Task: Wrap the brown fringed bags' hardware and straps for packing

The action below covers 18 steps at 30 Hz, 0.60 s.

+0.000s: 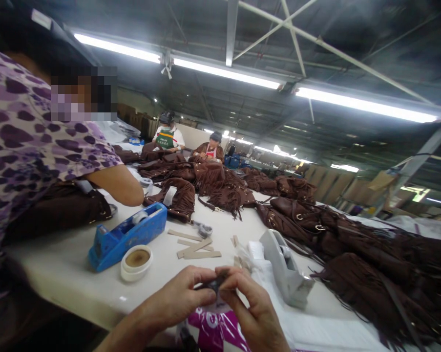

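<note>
My left hand (181,296) and my right hand (251,303) meet at the near edge of the table, fingers pinched together. Between their fingertips is a small dark piece (213,283), partly wrapped in something pale and see-through; its exact kind is hidden by the fingers. Just below lies a purple and white plastic bag (218,325). To the right of my right hand stands a grey tape dispenser (288,274). Left of my left hand are a round white tub (136,264) with a brown inside and a blue tape dispenser (128,234).
Flat beige strips (200,248) lie mid-table beside a small roll (204,230). Brown fringed bags (220,183) are heaped across the far side, with more bags (374,274) at right. White plastic sheets (315,327) lie near. A co-worker (40,132) leans in at left.
</note>
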### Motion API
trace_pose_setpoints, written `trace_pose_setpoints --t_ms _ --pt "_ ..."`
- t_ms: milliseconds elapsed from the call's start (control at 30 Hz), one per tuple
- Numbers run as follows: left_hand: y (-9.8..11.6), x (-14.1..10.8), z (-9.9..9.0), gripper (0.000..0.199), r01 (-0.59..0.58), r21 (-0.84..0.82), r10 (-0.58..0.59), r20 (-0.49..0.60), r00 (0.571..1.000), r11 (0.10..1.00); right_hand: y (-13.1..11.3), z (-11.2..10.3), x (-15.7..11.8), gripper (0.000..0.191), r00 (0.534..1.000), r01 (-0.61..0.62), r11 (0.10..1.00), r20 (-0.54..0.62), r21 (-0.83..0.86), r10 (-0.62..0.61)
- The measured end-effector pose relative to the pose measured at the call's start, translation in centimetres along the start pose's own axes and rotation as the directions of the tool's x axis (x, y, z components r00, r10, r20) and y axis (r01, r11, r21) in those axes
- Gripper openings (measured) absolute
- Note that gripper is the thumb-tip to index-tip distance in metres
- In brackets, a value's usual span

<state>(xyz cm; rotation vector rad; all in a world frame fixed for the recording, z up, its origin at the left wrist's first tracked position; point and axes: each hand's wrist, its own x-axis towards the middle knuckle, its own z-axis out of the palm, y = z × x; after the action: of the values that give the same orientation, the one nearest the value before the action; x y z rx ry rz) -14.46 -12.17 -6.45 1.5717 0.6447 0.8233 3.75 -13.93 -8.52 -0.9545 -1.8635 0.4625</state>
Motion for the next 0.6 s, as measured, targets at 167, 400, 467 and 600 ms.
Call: trace_pose_setpoints --t_ms 167,400,467,600 --pt "-0.2 -0.2 0.3 0.039 -0.049 0.104 0.057 -0.078 0.995 0.993 -0.1 0.5 0.7 0.015 0.982 -0.164 0.971 -0.070 0.173 0.178" --pt "-1.5 -0.2 1.1 0.028 0.046 -0.076 -0.057 -0.148 0.987 0.996 0.3 1.5 0.1 0.016 0.974 -0.200 0.954 -0.060 0.225 0.219" --pt "-1.8 -0.3 1.1 0.030 0.056 -0.114 -0.072 -0.143 0.987 0.992 0.5 1.8 -0.1 0.015 0.976 -0.183 0.963 -0.082 0.200 0.202" --pt "-2.1 -0.5 1.2 0.023 0.030 -0.038 -0.035 -0.149 0.988 0.999 1.2 1.9 -0.2 0.016 0.985 -0.122 0.990 -0.115 0.071 0.129"
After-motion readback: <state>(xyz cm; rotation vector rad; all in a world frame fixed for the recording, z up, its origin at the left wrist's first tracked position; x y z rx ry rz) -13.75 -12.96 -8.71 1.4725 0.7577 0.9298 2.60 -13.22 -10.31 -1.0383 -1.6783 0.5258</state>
